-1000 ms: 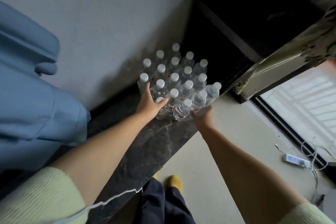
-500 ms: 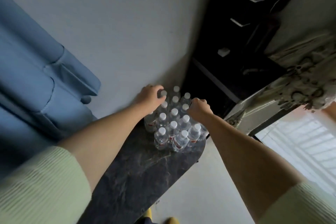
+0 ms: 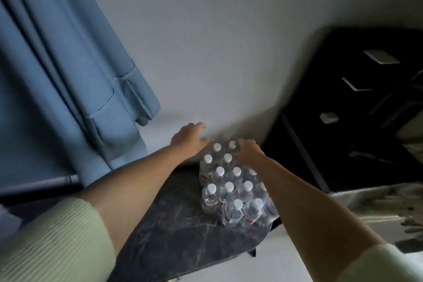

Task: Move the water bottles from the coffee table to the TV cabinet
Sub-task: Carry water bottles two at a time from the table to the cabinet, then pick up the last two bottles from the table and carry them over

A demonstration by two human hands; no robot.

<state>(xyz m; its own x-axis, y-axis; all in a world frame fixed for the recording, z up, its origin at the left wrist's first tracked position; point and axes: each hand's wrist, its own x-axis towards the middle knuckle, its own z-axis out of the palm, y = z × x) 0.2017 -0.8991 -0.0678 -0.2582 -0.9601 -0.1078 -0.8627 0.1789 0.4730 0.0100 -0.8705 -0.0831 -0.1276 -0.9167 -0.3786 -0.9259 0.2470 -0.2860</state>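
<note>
A tight cluster of several clear water bottles [image 3: 233, 192] with white caps stands at the far right end of a dark marble coffee table [image 3: 178, 231]. My right hand [image 3: 248, 151] lies over the far bottles, its fingers curled around a bottle top at the back. My left hand [image 3: 190, 137] reaches past the cluster's far left corner. It is blurred, and its fingers bend down behind the bottles, so its hold is unclear. A black cabinet [image 3: 343, 121] stands to the right, beyond the table.
A blue sofa [image 3: 57, 80] fills the left side. Pale floor lies beyond the table. Small white items [image 3: 381, 57] sit on the black cabinet. A pale patterned surface [image 3: 377, 204] runs along the right, close to my right arm.
The camera has tilted upward. Both hands have moved from the near side of the bottles to the far side, the left one now past the far left corner.
</note>
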